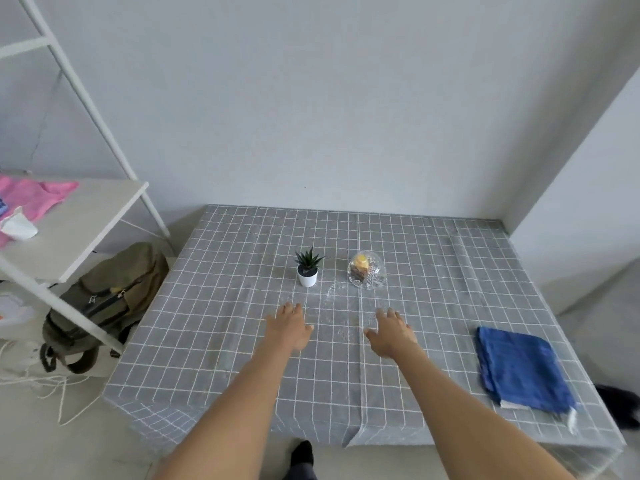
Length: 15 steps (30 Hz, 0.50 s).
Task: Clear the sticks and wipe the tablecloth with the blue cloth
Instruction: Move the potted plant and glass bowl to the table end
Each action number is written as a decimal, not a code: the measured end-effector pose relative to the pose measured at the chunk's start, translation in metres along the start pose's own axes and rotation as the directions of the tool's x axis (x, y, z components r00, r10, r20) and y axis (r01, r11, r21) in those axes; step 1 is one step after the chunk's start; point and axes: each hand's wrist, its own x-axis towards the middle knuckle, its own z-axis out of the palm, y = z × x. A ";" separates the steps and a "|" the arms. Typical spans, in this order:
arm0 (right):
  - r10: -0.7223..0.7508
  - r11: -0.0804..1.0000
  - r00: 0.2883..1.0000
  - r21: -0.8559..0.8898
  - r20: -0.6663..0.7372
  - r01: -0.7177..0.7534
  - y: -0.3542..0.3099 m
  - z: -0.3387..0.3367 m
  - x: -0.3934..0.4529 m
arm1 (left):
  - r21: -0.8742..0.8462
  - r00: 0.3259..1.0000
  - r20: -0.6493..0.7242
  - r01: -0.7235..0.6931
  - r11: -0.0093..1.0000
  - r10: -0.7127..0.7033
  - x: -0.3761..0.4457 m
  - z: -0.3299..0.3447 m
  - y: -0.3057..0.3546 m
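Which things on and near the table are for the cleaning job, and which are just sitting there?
For the job:
blue cloth
tablecloth
left hand
right hand

Just sitting there:
potted plant
glass bowl
green backpack
pink cloth
white shelf

I cannot make out any sticks.

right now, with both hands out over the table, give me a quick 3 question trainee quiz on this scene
1. True or false: the blue cloth lies folded near the right hand.
2. Which stands nearer the left hand: A) potted succulent B) glass bowl?
3. Fill in: both hands are ___ above the checked tablecloth.

Key: 1 true; 2 A; 3 open
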 end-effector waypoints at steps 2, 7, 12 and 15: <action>0.021 0.999 0.999 0.032 -0.047 -0.019 0.000 -0.002 0.014 | -0.027 1.000 -0.012 -0.013 1.000 0.013 0.018 0.000 0.000; 0.091 0.992 0.988 0.103 -0.127 -0.078 -0.003 -0.008 0.044 | -0.186 0.999 -0.041 0.003 0.983 -0.011 0.057 0.002 -0.007; 0.133 0.979 0.976 0.174 -0.172 -0.103 -0.005 -0.005 0.068 | -0.244 0.997 -0.083 -0.020 0.969 0.000 0.080 0.013 -0.015; 0.129 0.977 0.974 0.190 -0.187 -0.093 -0.008 -0.003 0.080 | -0.297 0.991 -0.133 -0.051 0.953 0.011 0.090 0.020 -0.019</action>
